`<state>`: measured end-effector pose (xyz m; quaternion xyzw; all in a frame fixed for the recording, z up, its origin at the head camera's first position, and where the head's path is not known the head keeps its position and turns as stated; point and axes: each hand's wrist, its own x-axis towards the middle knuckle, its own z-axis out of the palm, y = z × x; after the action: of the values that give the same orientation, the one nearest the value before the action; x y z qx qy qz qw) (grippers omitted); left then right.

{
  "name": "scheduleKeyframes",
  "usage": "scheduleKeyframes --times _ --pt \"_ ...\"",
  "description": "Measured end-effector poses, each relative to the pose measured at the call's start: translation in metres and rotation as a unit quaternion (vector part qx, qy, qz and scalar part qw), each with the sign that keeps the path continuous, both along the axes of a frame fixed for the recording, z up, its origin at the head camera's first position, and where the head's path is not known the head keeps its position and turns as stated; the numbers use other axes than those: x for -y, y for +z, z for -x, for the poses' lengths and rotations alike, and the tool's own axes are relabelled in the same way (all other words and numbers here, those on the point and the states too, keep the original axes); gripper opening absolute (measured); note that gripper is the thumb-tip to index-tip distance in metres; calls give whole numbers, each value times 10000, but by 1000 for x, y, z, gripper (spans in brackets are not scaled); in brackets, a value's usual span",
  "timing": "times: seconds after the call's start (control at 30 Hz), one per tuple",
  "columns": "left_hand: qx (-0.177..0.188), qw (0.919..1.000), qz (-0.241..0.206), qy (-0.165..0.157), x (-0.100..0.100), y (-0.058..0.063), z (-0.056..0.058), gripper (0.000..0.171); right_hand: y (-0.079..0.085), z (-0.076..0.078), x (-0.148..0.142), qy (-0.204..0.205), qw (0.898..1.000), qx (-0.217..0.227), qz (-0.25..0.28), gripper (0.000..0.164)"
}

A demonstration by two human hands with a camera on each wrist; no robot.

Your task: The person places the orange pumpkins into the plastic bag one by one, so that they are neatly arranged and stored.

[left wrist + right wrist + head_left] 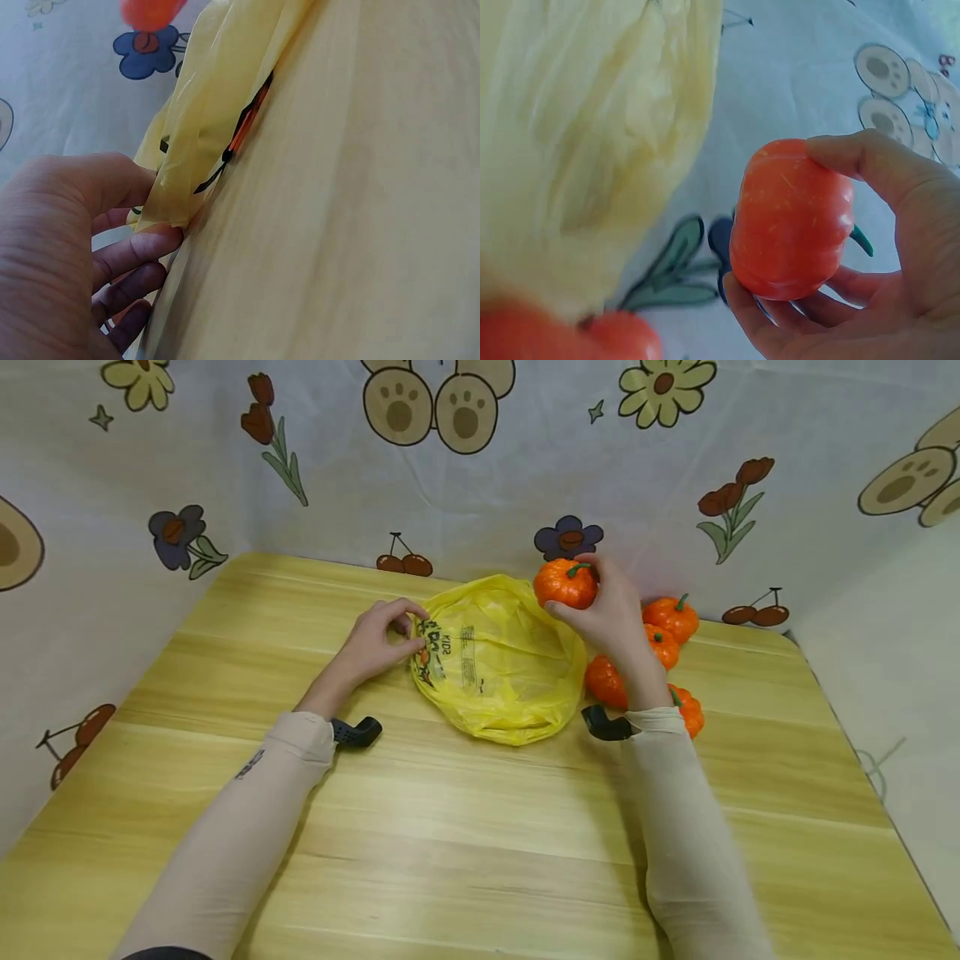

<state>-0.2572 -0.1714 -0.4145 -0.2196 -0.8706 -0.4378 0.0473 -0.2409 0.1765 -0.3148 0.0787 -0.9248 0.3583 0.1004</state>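
Observation:
A yellow plastic bag (510, 668) with dark print lies spread open on the wooden table. My left hand (375, 642) pinches its left rim; in the left wrist view the bag's edge (176, 187) sits between thumb and fingers. Above the bag's far right rim, my right hand (611, 610) grips a small orange toy pumpkin (564, 583) with a green stem. The right wrist view shows that pumpkin (791, 221) held between thumb and fingers, apart from the bag (592, 127).
Several more orange pumpkins (670, 618) cluster on the table (465, 843) right of the bag, partly hidden by my right forearm. A patterned cloth (322, 452) hangs behind the table. Black wrist pieces (358, 732) jut from both sleeves.

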Motion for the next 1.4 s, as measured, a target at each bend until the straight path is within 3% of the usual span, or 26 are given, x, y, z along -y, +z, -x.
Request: scheduleKeyframes --times 0.43,0.67,0.93,1.13,1.4 --pt "65 10000 0 -40 -7 0 4 36 -22 25 53 272 9994 -59 -205 76" --pt "25 10000 28 -17 -6 1 5 35 -40 32 64 512 9985 186 -15 77" --pt "54 10000 61 26 -2 2 3 35 -54 36 69 615 9966 473 -293 78" --pt "114 9999 35 79 1 0 1 35 -52 34 73 735 9963 370 -266 82" --pt "169 9998 -13 92 1 -2 0 35 -32 25 72 988 9943 -71 -382 94"
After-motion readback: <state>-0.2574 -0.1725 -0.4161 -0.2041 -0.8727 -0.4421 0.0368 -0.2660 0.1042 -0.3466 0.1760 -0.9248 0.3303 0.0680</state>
